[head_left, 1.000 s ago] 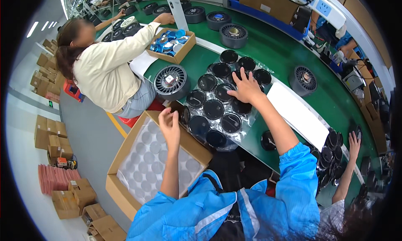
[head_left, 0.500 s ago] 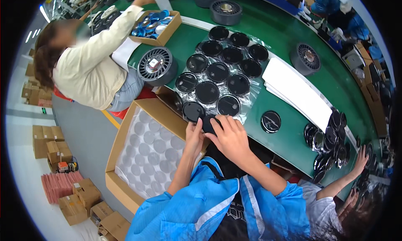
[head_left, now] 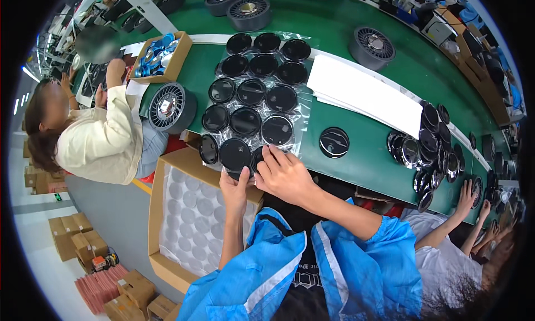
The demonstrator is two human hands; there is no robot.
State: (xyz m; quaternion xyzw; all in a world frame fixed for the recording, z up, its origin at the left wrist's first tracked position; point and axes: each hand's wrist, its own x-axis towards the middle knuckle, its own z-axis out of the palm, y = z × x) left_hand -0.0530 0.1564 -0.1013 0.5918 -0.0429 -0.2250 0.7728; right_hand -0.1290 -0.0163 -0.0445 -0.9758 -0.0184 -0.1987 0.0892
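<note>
My left hand (head_left: 233,188) is closed at the lower edge of a glossy black round cap (head_left: 234,154), thumb toward me. Just right of it, the bent fingers of my right hand (head_left: 283,174) grip a second black round cap (head_left: 257,158), which they partly cover. Both caps are side by side at the bench's near edge. Beyond them, several similar black caps (head_left: 245,122) sit in rows on clear plastic film (head_left: 298,120). One tilted black cap (head_left: 208,149) is left of my hands. A single black cap (head_left: 334,142) lies on the green bench to the right.
An open carton (head_left: 156,209) of round pieces under a translucent sheet stands left of my forearm. Grey finned wheels (head_left: 173,107) and white sheets (head_left: 362,95) rest on the bench. Heaped black caps (head_left: 429,142) lie right. Co-workers (head_left: 100,137) sit on both sides.
My view has turned, so the bench items appear farther left. Both hands stay close together with the black caps. The left co-worker's arm has come back from beyond the small box.
</note>
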